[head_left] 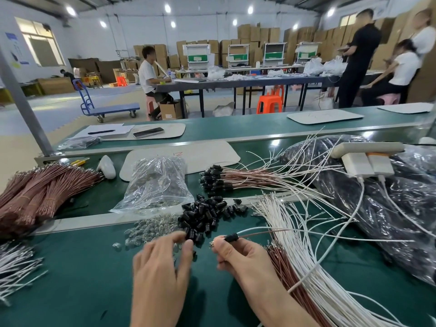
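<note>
In the head view, the right hand (238,254) sits at lower centre of the frame, thumb and forefinger pinched on a small black socket (230,237) held just above the green bench (82,279). A thin white wire (254,230) and a brown wire (259,234) run out of the socket toward the right edge. Just left of it, the left hand (162,263) reaches up the frame with fingers bent, its tips at the near edge of a heap of loose black sockets (205,215) and beside a scatter of clear bulbs (148,228). Motion blur hides whether it grips anything. The two hands are close but apart. To the right of the right hand lies a thick sheaf of white wires (295,232), with brown wires (283,267) tucked under its near side. Above the heap, at centre, finished pieces with black heads (219,178) lie fanned out, their leads trailing right. A clear plastic bag (155,182) stands to their left, and bundles of brown leads (35,192) fill the left edge. At upper right a power strip (368,147) with two white chargers rests on dark plastic sacks (377,208).
</note>
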Demonstrator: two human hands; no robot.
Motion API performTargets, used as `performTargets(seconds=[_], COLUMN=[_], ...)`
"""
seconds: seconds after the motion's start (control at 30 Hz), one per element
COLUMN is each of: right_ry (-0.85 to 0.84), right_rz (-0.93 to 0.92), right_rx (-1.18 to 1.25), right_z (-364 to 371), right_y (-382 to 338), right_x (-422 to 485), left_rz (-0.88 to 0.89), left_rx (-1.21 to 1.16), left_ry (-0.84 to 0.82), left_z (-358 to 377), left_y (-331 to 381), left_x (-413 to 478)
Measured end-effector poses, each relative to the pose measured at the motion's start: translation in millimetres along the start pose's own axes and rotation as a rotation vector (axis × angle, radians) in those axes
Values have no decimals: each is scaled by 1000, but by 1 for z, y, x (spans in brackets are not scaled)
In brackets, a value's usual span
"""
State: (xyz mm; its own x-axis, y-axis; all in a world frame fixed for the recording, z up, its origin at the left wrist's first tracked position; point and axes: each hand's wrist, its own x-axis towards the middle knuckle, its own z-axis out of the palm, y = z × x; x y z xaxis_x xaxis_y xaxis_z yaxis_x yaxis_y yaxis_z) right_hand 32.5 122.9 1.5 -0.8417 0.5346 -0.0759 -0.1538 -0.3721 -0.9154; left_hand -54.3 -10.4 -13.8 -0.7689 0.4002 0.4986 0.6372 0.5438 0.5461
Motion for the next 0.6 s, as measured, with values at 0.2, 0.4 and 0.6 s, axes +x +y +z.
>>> performTargets(seconds=[0.2,0.4,0.6], right_ry=[23,43,39], right_rz=[33,45,66], right_rx=[1,42,73], right_z=[-6,-7,-8], right_y=[1,0,-1], right_x=[2,4,4], left_rz=[-197,-101,-86], left_rx=[370,292,283], left_ry=[-248,-108,-48], left_z=[-3,-1,-2], left_y=[-21,-25,-22], left_x=[8,7,7])
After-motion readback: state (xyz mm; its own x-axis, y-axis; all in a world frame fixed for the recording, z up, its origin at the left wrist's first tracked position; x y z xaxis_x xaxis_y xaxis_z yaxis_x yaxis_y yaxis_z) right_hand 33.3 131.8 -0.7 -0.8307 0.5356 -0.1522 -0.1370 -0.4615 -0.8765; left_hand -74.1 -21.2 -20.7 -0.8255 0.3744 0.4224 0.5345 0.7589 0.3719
